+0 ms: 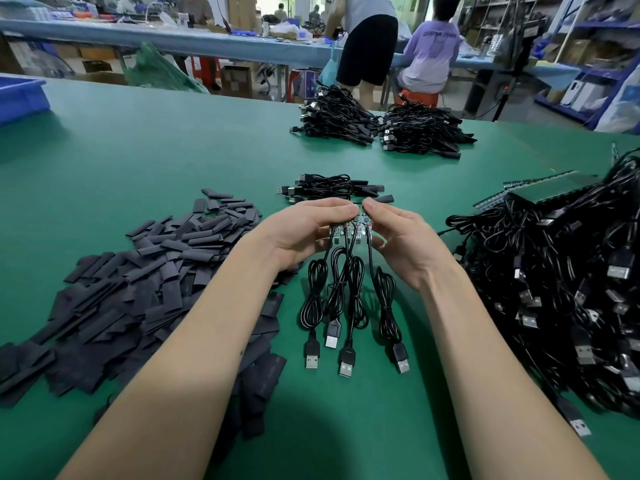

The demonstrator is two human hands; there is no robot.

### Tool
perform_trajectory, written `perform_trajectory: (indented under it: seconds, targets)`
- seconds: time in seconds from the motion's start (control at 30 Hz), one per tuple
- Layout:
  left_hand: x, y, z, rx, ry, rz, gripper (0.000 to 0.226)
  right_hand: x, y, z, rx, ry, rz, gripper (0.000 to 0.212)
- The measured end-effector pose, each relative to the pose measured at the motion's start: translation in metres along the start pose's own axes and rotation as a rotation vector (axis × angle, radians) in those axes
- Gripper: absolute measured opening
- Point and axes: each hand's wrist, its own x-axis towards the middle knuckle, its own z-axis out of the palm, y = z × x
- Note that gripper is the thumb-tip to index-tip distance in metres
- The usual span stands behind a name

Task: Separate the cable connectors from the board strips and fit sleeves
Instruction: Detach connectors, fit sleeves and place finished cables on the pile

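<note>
A short board strip (349, 229) with small circuit boards sits between both hands at the table's middle. My left hand (304, 230) grips its left part, fingers curled over the top. My right hand (398, 233) pinches its right end. Several black USB cables (349, 299) hang from the strip toward me, their plugs lying on the green mat. A wide heap of flat black sleeves (138, 289) lies to the left. A small bundle of sleeved cables (332, 188) rests just beyond my hands.
A big tangle of black cables on board strips (561, 289) fills the right side. Two cable bundles (381, 123) lie at the table's far edge. A blue bin (20, 98) stands far left. People work at a bench behind.
</note>
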Motion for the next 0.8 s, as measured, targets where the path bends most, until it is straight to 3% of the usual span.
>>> perform_trajectory:
  seconds: [0.17, 0.27, 0.33, 0.43, 0.53, 0.6, 0.63, 0.7, 0.8]
  targets:
    - [0.000, -0.004, 0.000, -0.090, -0.081, -0.039, 0.032, 0.001, 0.003, -0.001, 0.072, -0.044, 0.021, 0.027]
    - [-0.001, -0.004, 0.002, -0.162, -0.129, -0.027, 0.022, 0.001, 0.002, 0.000, 0.116, -0.113, 0.006, 0.016]
    - [-0.001, -0.004, 0.003, 0.047, 0.024, -0.011, 0.009, 0.001, 0.000, -0.003, 0.106, -0.079, -0.012, 0.021]
    - [0.005, -0.012, 0.003, 0.559, 0.353, 0.109, 0.005, 0.002, -0.006, -0.007, -0.001, 0.086, -0.016, 0.043]
    - [0.007, -0.018, 0.005, 1.002, 0.430, 0.178, 0.010, 0.003, -0.008, -0.007, -0.190, 0.238, -0.037, 0.022]
    - [0.010, -0.019, 0.010, 1.157, 0.481, 0.271, 0.018, 0.003, -0.008, -0.004, -0.289, 0.290, -0.073, 0.019]
    - [0.012, -0.019, 0.014, 1.126, 0.500, 0.331, 0.018, 0.004, -0.008, -0.002, -0.313, 0.305, -0.093, 0.020]
    - [0.013, -0.020, 0.028, 0.830, 0.470, 0.374, 0.012, 0.005, -0.010, 0.000, -0.315, 0.328, -0.120, 0.021]
    - [0.014, -0.023, 0.046, 0.233, 0.311, 0.237, 0.006, 0.004, -0.015, -0.003, -0.246, 0.350, -0.120, 0.018]
